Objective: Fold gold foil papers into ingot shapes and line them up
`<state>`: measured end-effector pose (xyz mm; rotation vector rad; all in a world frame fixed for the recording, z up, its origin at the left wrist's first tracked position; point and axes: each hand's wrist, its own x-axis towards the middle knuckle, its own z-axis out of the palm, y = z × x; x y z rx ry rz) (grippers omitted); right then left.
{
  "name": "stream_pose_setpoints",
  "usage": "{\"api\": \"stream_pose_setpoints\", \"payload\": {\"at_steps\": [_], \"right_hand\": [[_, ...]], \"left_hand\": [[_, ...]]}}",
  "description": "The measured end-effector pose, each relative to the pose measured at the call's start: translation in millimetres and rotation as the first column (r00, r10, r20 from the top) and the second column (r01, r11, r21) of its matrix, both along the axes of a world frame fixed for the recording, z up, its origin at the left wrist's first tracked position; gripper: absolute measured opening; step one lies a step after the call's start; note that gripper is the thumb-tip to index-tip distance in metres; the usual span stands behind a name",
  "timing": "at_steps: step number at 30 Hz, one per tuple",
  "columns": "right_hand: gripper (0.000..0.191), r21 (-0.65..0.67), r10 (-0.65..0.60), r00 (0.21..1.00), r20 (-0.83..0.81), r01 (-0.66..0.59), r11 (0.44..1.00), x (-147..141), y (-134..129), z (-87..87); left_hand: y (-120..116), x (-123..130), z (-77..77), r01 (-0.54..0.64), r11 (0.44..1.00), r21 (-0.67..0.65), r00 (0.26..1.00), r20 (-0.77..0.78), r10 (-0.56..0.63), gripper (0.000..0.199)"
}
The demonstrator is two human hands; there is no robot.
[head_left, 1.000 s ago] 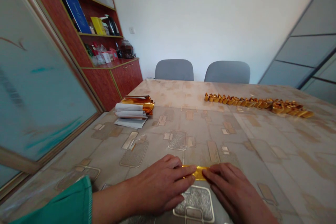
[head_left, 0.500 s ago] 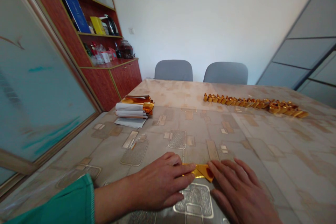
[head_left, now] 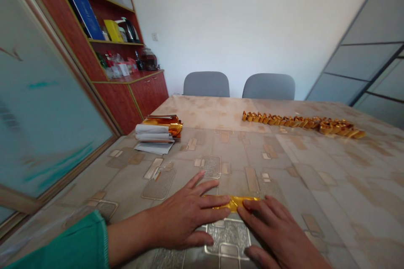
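Observation:
A narrow folded strip of gold foil paper lies on the patterned tablecloth in front of me. My left hand rests flat with fingers spread, and its middle fingers press on the strip's left part, hiding that end. At the strip's right part, the fingertips of my right hand press down along the near edge. That hand is open, fingers stretched forward and thumb apart below. Neither hand grips the paper; both hold it against the table.
A stack of folded gold and white paper sheets sits at the left of the table. A long row of folded gold paper pieces stretches across the far right. Two grey chairs stand behind; a red cabinet is at the left.
My left fingers have spread out wider on the strip. My right fingertips have moved left and nearer along it; the raised fold at the right end now lies flat.

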<state>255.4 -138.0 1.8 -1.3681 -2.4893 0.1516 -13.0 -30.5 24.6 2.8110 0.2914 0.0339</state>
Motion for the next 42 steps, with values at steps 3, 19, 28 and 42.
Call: {"api": "stream_pose_setpoints", "payload": {"at_steps": [3,19,28,42], "right_hand": [[0.025,-0.217,-0.099,0.986,-0.132,0.068,0.974,-8,21,7.7],[0.016,-0.269,-0.210,0.929,-0.304,0.128,0.955,-19,67,-3.9],[0.014,-0.274,-0.204,0.842,-0.499,0.070,0.959,-21,60,5.6],[0.040,-0.524,-0.522,0.306,-0.796,0.081,0.848,15,72,19.8]], "left_hand": [[-6,16,-3.8,-0.074,0.997,0.002,0.995,0.066,0.074,0.047],[-15,55,-14.3,-0.621,0.752,-0.221,0.750,0.111,0.652,0.016],[-13,52,-15.7,-0.545,0.778,-0.314,0.746,0.243,0.620,0.012],[-3,55,-8.0,-0.189,0.311,-0.931,0.394,0.219,0.893,0.022]]}}
